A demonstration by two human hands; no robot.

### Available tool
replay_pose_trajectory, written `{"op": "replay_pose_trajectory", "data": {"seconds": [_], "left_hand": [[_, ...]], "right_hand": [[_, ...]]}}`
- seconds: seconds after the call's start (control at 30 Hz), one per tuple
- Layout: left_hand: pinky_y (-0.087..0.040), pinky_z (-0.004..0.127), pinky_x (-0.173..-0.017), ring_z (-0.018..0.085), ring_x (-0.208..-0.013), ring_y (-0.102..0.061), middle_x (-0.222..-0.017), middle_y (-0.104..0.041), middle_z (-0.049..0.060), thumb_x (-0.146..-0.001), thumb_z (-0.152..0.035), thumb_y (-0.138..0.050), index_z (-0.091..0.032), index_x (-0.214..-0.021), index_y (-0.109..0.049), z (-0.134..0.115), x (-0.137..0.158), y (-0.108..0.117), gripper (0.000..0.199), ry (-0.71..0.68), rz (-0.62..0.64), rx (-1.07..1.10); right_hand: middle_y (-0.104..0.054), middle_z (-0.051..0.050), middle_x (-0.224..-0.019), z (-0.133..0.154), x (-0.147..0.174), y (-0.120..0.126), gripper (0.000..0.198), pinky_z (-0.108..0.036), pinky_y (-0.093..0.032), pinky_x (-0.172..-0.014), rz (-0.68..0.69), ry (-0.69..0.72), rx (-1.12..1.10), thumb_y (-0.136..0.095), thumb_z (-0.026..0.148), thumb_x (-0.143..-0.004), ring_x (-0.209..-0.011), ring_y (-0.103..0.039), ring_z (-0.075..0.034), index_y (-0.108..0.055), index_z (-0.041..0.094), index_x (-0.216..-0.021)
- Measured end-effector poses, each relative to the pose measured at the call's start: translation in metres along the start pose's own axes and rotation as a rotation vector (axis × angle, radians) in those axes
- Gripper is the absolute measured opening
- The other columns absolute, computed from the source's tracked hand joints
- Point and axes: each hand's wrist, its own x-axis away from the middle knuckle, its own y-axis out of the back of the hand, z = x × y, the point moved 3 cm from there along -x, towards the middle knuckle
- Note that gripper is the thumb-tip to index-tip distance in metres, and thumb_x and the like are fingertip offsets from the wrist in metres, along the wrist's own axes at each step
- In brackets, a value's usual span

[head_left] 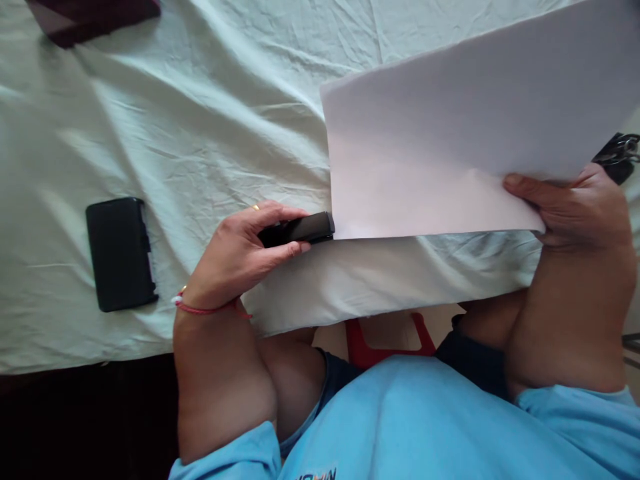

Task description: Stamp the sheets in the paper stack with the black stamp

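My left hand point(245, 247) is closed around a black stapler point(310, 229), thumb and fingers along its sides. The stapler's front end meets the lower left corner of the white paper point(425, 147); whether the corner sits between its jaws I cannot tell. At the right, my right hand point(585, 207) grips the paper's near edge, with the thumb on top and the other fingers hidden beneath. The sheet slants up to the right and looks blank. How many sheets there are is not clear.
A pale green cloth point(200, 133) with creases covers the surface. On it lie a black rectangular case point(120, 253) at left and a dark maroon object point(95, 17) at top left. Black metal-looking items point(620, 157) show beyond my right hand. A red stool point(360, 340) stands below the edge.
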Motion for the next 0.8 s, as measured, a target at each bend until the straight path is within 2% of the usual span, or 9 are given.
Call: {"op": "replay_pose_trajectory", "data": {"seconds": [0.1, 0.23, 0.53, 0.7, 0.8], "left_hand": [[-0.059, 0.045, -0.106, 0.034, -0.111, -0.079, -0.114, -0.087, 0.003, -0.088, -0.052, -0.099, -0.035, -0.113, -0.093, 0.0, 0.0, 0.0, 0.031, 0.002, 0.019, 0.004], [-0.061, 0.044, -0.105, 0.034, -0.112, -0.079, -0.116, -0.087, 0.005, -0.092, -0.063, -0.097, -0.034, -0.112, -0.094, 0.0, 0.0, 0.0, 0.035, -0.014, 0.013, -0.002], [-0.063, 0.043, -0.106, 0.034, -0.114, -0.078, -0.117, -0.089, 0.004, -0.091, -0.063, -0.097, -0.037, -0.112, -0.096, 0.002, -0.002, -0.002, 0.034, -0.009, 0.001, -0.016], [-0.062, 0.042, -0.107, 0.033, -0.114, -0.079, -0.117, -0.089, 0.004, -0.091, -0.059, -0.098, -0.038, -0.112, -0.097, -0.001, -0.002, -0.002, 0.03, -0.008, 0.0, 0.005], [-0.062, 0.042, -0.108, 0.032, -0.112, -0.079, -0.116, -0.089, 0.004, -0.092, -0.061, -0.097, -0.038, -0.113, -0.097, -0.004, -0.002, -0.003, 0.03, -0.007, 0.034, 0.006]], "right_hand": [[-0.087, -0.005, -0.102, 0.001, 0.001, -0.003, 0.043, -0.04, -0.074, -0.08, 0.015, -0.023, -0.015, -0.116, 0.03, -0.051, -0.088, -0.079, -0.021, -0.083, 0.024, -0.078], [-0.086, -0.003, -0.098, 0.002, 0.002, -0.006, 0.049, -0.035, -0.073, -0.075, 0.036, -0.031, -0.058, -0.119, 0.033, -0.046, -0.089, -0.079, -0.021, -0.079, 0.023, -0.073], [-0.085, -0.004, -0.095, -0.003, 0.0, -0.01, 0.042, -0.042, -0.075, -0.079, 0.049, -0.003, -0.053, -0.115, 0.031, -0.051, -0.088, -0.08, -0.023, -0.082, 0.022, -0.075], [-0.086, -0.005, -0.096, -0.003, 0.001, -0.013, 0.041, -0.037, -0.074, -0.078, 0.057, -0.035, -0.08, -0.114, 0.024, -0.048, -0.085, -0.078, -0.02, -0.084, 0.021, -0.076], [-0.087, -0.005, -0.097, -0.005, -0.001, -0.012, 0.038, -0.037, -0.073, -0.074, 0.052, -0.018, -0.072, -0.112, 0.025, -0.05, -0.083, -0.077, -0.02, -0.086, 0.022, -0.077]]}}
